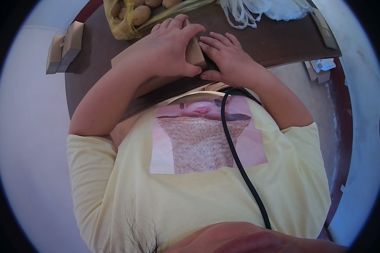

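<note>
A brown cardboard box [195,53] lies slantwise on the dark brown table [278,40]. My left hand [169,48] spans the top of the box from above, its fingers over the far edge and its thumb at the near right corner. That hand and forearm hide much of the box. Just off the box's right end is my right hand [230,59], its fingers apart and pointing left, the thumb below them. I see nothing held in it; whether its fingertips touch the box I cannot tell.
A yellow plastic bag [121,30] of potatoes [141,15] sits beyond my left hand. White plastic bags [278,9] lie at the far right. Small cardboard boxes [71,42] stand at the left table edge. A black cable [234,147] hangs down my front.
</note>
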Tool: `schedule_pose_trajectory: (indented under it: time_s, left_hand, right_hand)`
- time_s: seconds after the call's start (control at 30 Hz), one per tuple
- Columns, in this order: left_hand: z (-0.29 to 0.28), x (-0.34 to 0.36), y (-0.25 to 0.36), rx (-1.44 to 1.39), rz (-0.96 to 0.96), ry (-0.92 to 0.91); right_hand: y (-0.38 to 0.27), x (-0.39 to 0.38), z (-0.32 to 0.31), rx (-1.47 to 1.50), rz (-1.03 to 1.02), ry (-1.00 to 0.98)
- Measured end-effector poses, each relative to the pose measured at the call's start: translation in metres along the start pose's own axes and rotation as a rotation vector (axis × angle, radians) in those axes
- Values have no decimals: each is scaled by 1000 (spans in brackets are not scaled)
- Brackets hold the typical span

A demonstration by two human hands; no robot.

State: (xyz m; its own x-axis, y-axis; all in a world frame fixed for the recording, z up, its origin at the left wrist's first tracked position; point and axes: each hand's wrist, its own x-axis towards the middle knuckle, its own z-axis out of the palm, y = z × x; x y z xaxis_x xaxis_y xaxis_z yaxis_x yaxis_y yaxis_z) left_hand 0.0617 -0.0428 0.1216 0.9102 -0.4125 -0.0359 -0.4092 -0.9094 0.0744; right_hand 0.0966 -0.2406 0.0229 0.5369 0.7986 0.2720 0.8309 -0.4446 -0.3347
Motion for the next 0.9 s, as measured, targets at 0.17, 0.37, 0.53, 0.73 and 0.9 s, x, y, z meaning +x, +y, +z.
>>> schedule_pose_trajectory:
  time_s: [0.17, 0.37, 0.53, 0.73, 0.9]
  left_hand:
    - [-19, -14, -13, -164, 106, 272]
    - [-25, -40, -23, -872, 512, 603]
    - [-9, -72, -49, -919, 449, 750]
    - [-5, -102, -66, -859, 404, 832]
    - [-32, -127, -58, -205, 319, 938]
  right_hand:
    - [0, 6, -20, 107, -88, 233]
    - [-30, 39, -114, -67, -393, 403]
    - [-56, 73, -132, -39, -613, 278]
    - [-82, 99, -122, -4, -709, 265]
    - [-84, 112, -118, -7, -810, 296]
